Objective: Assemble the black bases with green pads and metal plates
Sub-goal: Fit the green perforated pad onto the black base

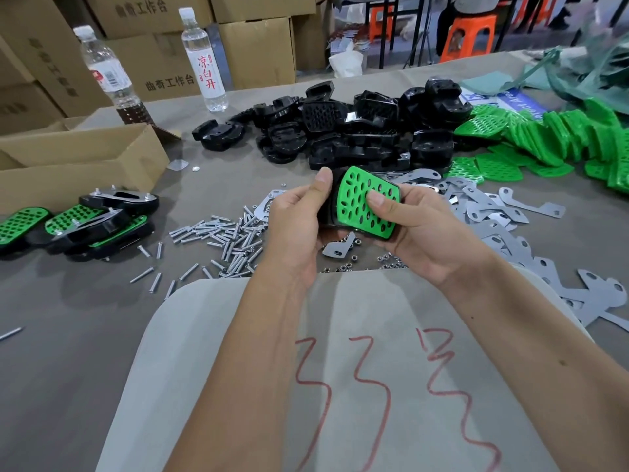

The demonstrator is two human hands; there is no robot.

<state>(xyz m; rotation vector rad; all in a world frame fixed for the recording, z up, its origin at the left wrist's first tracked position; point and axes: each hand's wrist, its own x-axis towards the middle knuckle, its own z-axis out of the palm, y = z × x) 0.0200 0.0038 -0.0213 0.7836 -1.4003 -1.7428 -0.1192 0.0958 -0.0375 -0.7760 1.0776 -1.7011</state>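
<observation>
A green perforated pad [355,195] lies on a black base [327,212] that I hold over the table's middle. My left hand [296,219] grips the base's left edge, thumb up along its side. My right hand [413,226] cradles it from the right, and its thumb presses on the pad. Behind lies a heap of loose black bases [343,127]. Green pads [551,137] are piled at the right. Grey metal plates [493,212] are strewn to the right of my hands. Several finished assemblies [85,219] lie at the left.
Loose screws [221,240] and small nuts [343,267] are scattered under and left of my hands. An open cardboard box [78,158] and two water bottles [204,59] stand at the back left. A grey sheet with red marks [340,369] covers the near edge.
</observation>
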